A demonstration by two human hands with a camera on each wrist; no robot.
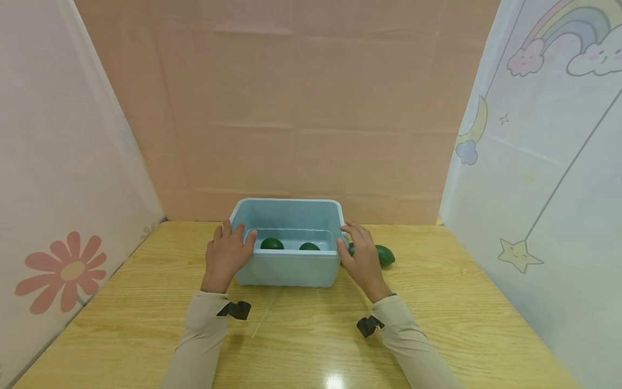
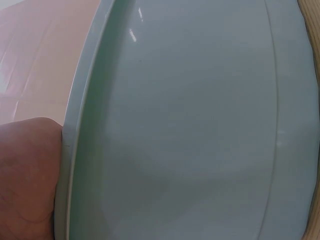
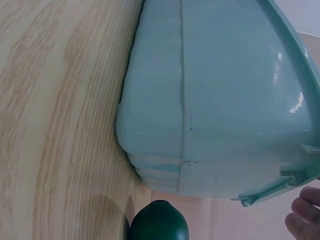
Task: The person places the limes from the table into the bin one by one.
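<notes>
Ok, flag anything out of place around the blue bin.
One dark green fruit lies on the table outside the bin, behind the right hand, while two others sit inside. Nothing spilled or damaged.

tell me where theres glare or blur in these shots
Head view: a bright glare spot on the table near the bottom edge, and wide-angle bending at the sides. Left wrist view: small highlights on the bin, with the left hand soft. Right wrist view: glints near the bin's rim, avocado slightly blurred.

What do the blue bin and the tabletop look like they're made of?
Blue bin: likely molded plastic, smooth and glossy, with highlights on its wall and a molded rim. Tabletop: wood or wood-look laminate, with visible grain and a glossy glare spot.
</notes>
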